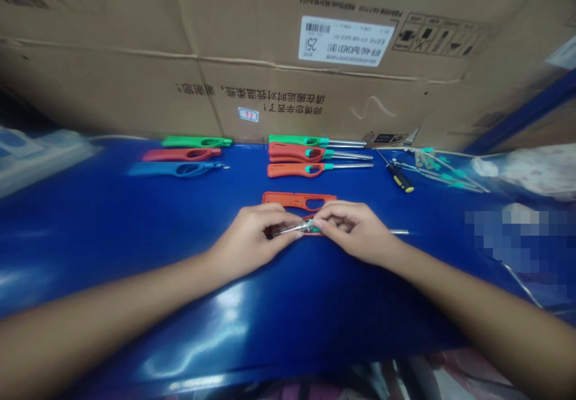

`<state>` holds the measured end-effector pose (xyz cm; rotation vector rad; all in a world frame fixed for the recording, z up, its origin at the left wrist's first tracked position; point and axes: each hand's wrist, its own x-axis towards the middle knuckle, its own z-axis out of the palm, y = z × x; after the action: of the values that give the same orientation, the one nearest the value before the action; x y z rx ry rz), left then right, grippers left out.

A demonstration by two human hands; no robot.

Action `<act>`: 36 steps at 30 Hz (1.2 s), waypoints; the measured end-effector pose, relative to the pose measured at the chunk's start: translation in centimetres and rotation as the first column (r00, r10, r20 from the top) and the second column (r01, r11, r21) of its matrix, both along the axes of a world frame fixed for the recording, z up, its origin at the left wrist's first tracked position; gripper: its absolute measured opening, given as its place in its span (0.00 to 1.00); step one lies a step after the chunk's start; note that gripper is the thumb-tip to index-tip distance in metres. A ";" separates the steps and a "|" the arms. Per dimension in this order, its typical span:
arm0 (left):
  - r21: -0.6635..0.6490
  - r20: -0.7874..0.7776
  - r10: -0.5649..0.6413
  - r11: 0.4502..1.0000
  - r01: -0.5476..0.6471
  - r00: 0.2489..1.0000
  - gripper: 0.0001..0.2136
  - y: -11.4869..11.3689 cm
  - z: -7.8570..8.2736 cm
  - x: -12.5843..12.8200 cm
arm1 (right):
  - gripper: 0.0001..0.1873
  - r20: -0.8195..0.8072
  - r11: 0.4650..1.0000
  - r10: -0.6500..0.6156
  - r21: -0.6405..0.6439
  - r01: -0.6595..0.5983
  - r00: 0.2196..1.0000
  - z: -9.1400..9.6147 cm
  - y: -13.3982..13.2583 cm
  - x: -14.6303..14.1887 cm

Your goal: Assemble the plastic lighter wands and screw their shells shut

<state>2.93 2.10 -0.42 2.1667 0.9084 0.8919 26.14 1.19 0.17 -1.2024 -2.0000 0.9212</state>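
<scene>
My left hand (pixel 254 232) and my right hand (pixel 353 229) meet at the middle of the blue table (pixel 135 238). Both pinch a clear lighter insert (pixel 292 227) that lies over an orange lighter shell half. A thin metal tube (pixel 399 231) sticks out to the right from under my right hand. Just behind my fingers lies an empty orange shell half (pixel 299 200). Fingers of both hands are curled closed around the part.
Three assembled lighters (pixel 315 154) lie in a row at the back middle. A green, a red and a blue shell (pixel 184 155) lie at the back left. A screwdriver (pixel 398 177) and loose tubes (pixel 443 169) sit at the back right. A large cardboard box (pixel 279 52) stands behind.
</scene>
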 end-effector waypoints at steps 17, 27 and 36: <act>0.003 0.003 0.003 1.000 -0.003 1.000 0.07 -0.1 0.1 0.1 | 0.11 -0.004 1.000 -0.005 -0.003 0.005 1.000 0.2 -0.1 -0.2; 0.015 0.002 -0.001 1.000 0.001 1.000 0.07 0.0 0.1 0.1 | 0.11 -0.014 1.000 -0.001 0.007 0.001 1.000 0.1 -0.1 -0.4; 0.024 0.001 -0.014 1.000 0.014 1.000 0.07 0.0 0.0 0.1 | 0.10 -0.014 1.000 0.011 0.029 -0.011 1.000 -0.1 -0.1 -0.3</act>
<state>3.04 2.11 -0.38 2.1901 0.8852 0.9012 25.84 1.05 0.09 -1.1672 -2.0040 0.9004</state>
